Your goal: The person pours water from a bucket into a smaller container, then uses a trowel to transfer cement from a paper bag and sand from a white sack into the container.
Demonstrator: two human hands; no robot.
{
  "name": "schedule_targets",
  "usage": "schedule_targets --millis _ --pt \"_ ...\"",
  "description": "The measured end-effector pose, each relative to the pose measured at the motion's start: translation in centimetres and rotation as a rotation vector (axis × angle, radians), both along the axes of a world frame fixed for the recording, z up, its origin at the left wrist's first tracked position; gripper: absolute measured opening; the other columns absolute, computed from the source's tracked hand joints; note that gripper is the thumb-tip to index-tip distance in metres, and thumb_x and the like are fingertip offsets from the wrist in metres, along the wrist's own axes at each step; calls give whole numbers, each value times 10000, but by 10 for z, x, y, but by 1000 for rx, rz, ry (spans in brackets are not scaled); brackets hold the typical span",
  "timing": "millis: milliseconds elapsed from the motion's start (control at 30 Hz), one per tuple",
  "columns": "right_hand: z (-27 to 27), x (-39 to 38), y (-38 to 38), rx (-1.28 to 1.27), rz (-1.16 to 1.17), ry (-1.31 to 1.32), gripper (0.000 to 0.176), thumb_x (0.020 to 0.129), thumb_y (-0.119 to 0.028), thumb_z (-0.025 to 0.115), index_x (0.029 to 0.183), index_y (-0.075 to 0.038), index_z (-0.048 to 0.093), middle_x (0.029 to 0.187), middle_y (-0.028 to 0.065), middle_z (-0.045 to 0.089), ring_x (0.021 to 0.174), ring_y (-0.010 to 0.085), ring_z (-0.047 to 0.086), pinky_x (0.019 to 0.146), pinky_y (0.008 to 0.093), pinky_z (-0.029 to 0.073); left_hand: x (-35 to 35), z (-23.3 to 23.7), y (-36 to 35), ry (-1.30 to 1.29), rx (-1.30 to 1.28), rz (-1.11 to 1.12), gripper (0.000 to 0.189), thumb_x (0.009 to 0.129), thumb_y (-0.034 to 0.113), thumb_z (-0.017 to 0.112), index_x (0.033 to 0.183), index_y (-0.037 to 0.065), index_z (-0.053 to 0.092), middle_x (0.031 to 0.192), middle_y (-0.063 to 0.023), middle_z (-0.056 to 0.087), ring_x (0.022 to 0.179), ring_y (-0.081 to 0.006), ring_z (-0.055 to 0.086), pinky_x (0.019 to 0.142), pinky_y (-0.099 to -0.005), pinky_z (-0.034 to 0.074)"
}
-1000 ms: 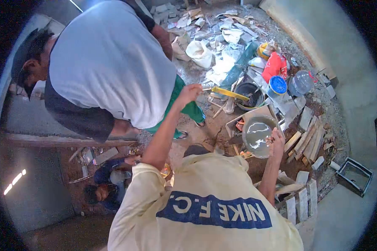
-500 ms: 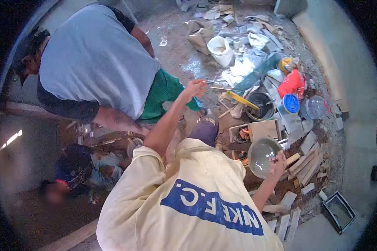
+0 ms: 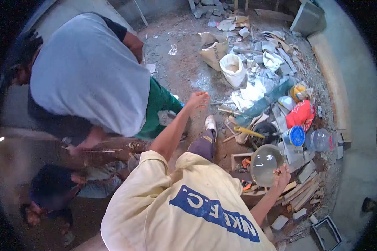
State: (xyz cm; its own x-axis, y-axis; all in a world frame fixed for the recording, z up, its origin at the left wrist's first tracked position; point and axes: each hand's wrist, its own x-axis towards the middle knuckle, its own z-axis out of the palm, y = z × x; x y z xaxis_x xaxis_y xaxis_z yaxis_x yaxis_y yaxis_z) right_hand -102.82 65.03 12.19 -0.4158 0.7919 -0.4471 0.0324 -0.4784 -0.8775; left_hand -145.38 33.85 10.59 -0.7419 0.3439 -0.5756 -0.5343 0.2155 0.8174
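Head view: right hand (image 3: pixel 282 173) grips round metal bowl of grey liquid (image 3: pixel 264 164); left hand (image 3: pixel 197 99), well apart from bowl, spread empty. Likely carrying; next move needs bowl level.

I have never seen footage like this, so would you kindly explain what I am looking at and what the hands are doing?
There is no machine here: a single fisheye camera sits on a person's head and looks down over their pale yellow shirt with blue lettering. The left hand is stretched forward, open and empty. The right hand grips the rim of a round metal bowl of grey liquid. Below, the dirt floor is littered with a white sack, a red bag, a blue-lidded tub, a clear plastic bottle and wooden offcuts. A co-worker in a grey shirt bends over at the left.
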Motion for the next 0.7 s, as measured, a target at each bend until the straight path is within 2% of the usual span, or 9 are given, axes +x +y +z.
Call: schedule_targets --millis 33,133,200,267,400,467,500,567,700 --pt "0 -18 3 -54 -112 -25 175 860 -202 673 968 -90 593 659 -16 502 542 96 462 521 269 453 -24 -13 -1 -15 -12 -37 392 917 340 582 1219 91 563 1109 -26 624 886 -159 599 741 -351 510" --pt "15 -66 12 -75 -111 -108 176 867 -198 663 977 -89 580 660 -17 473 557 103 451 538 277 450 -83 -39 -10 8 -24 36 399 909 337 595 1214 82 565 1109 -26 625 896 -169 601 742 -363 508" --pt "36 -100 9 -80 -149 -111 157 865 -204 666 915 -99 560 644 -18 452 565 103 450 540 286 447 -110 -58 -22 -35 14 102 408 904 323 601 1221 69 559 1104 -41 628 914 -181 604 747 -370 508" --pt "37 -137 13 -22 -198 -121 267 868 -296 668 748 -128 501 596 -17 438 516 111 450 483 319 462 -145 -70 -29 0 -11 134 395 867 349 623 1191 129 578 1018 -13 649 816 -197 624 706 -435 515" --pt "49 -214 22 -40 -193 -162 288 867 -315 668 732 -137 488 588 -20 436 518 110 448 500 311 459 -203 -63 -33 -18 -90 206 354 840 328 642 1105 94 637 912 -33 671 764 -194 628 694 -400 512" --pt "45 -240 30 -85 -147 -122 288 861 -330 674 739 -144 492 587 -18 436 518 111 441 514 310 456 -226 -78 -40 223 -407 -45 346 876 271 605 1112 21 641 1019 -94 680 923 -266 640 750 -401 516" --pt "44 -257 31 -76 -195 -154 276 849 -317 690 740 -154 496 585 -20 435 514 109 434 512 307 452 -233 -76 -37 215 -402 -41 346 876 271 605 1112 21 641 1019 -94 680 923 -266 640 750 -401 516" --pt "38 -286 30 -76 -169 -147 308 838 -329 704 724 -158 474 580 -29 422 524 95 421 529 300 441 -247 -70 -37 307 -599 -139 356 840 265 629 1073 -3 659 991 -120 688 895 -268 653 752 -364 516" --pt "20 -361 14 -90 -196 -223 328 828 -318 717 706 -163 456 570 -42 400 520 75 400 526 275 417 -281 -92 -50 314 -517 -96 356 771 293 676 972 -1 684 907 -184 691 860 -298 671 763 -382 510"
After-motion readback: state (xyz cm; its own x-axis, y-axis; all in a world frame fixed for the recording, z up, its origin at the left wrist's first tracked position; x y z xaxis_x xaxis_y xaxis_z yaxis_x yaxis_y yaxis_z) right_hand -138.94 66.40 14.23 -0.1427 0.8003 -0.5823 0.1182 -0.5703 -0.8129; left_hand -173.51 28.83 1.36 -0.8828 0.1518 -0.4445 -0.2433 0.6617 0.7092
